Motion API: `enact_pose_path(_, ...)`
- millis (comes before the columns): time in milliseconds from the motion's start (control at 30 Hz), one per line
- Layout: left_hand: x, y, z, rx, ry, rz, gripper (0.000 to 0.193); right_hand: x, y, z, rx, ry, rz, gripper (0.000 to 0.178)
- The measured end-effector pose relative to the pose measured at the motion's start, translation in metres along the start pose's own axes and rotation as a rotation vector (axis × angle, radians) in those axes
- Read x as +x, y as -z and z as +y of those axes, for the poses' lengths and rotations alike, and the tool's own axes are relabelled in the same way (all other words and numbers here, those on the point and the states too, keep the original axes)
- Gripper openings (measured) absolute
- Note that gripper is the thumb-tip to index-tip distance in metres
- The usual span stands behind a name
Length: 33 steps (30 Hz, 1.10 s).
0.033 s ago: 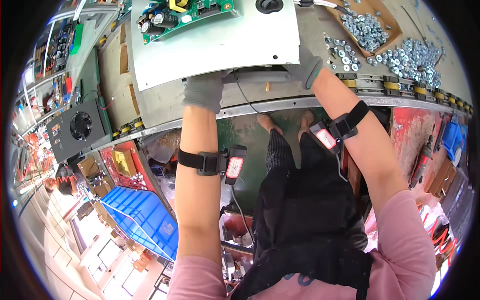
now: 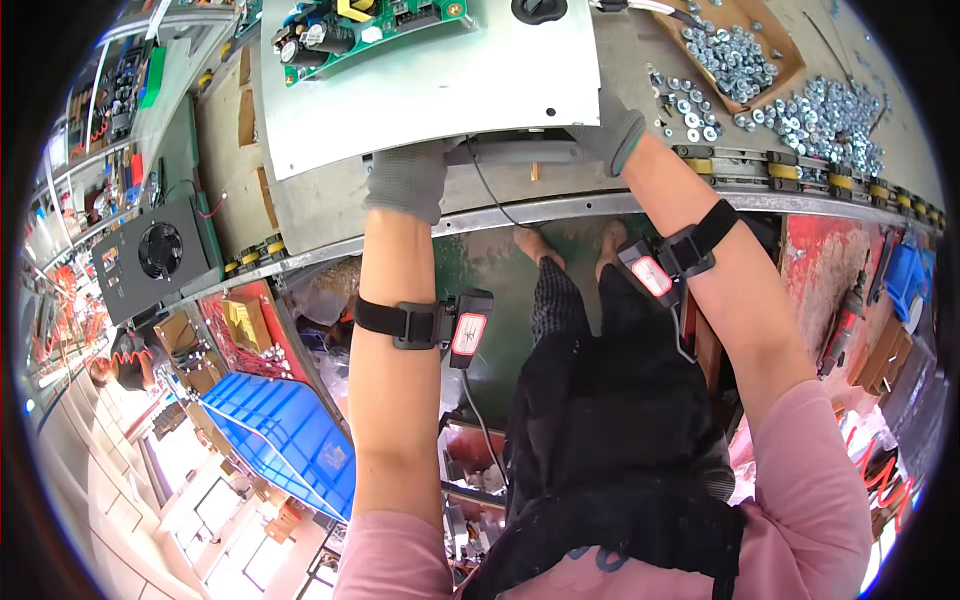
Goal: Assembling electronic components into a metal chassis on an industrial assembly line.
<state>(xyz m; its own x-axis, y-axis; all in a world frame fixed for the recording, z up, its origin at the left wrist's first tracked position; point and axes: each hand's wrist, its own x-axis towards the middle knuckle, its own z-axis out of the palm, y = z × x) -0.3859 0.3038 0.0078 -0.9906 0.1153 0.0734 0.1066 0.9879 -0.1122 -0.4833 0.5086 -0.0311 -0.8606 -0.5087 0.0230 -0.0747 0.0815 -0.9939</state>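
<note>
A white metal panel (image 2: 450, 100) stands over the bench at the top of the view. It carries a green circuit board (image 2: 405, 35) with capacitors and a yellow-wound part, plus a round black fitting (image 2: 538, 10). My left hand (image 2: 405, 185), in a grey glove, reaches under the panel's near edge, which hides its fingers. At the near right corner is my right hand (image 2: 615, 140), gloved too, its fingers mostly behind the panel. How either hand grips cannot be made out. Between them a thin black cable (image 2: 485, 180) hangs from beneath the panel over the bench edge.
Right of the panel, a cardboard tray (image 2: 790, 70) of flanged screws stands beside a loose pile of screws (image 2: 830, 125). A roller track (image 2: 785, 172) runs along the bench edge. At left are a black fan plate (image 2: 155, 260) and, lower, a blue crate (image 2: 285, 440).
</note>
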Motion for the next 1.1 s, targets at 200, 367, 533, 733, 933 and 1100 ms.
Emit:
enact_pose_path(200, 0.008, -0.018, 0.021, -0.902, 0.457, 0.287, 0.017, -0.007, -0.002, -0.008, -0.133, -0.074, -0.091, 0.031)
enact_pose_path(367, 0.017, 0.015, 0.036, -1.604, 0.635, 0.145, 0.017, -0.011, 0.001, -0.014, -0.482, 0.16, -0.146, 0.032)
enact_pose_path(533, 0.013, 0.017, 0.037, -0.939, 0.53, 0.129, 0.018, -0.011, -0.003, -0.012, -0.567, 0.228, -0.154, 0.03)
enact_pose_path(733, 0.015, 0.044, 0.056, -1.135, 0.918, 0.156, 0.016, -0.009, 0.001, -0.014, -0.555, 0.174, -0.193, 0.029)
enact_pose_path(933, 0.003, -0.006, 0.049, -0.659, 0.807, 0.231, 0.038, -0.002, 0.008, -0.002, -0.634, 0.515, -0.139, 0.027)
enact_pose_path(1100, -0.003, -0.011, 0.038, -0.436, 0.609, 0.405, 0.018, -0.006, -0.002, -0.028, -0.604, 0.413, -0.283, 0.024)
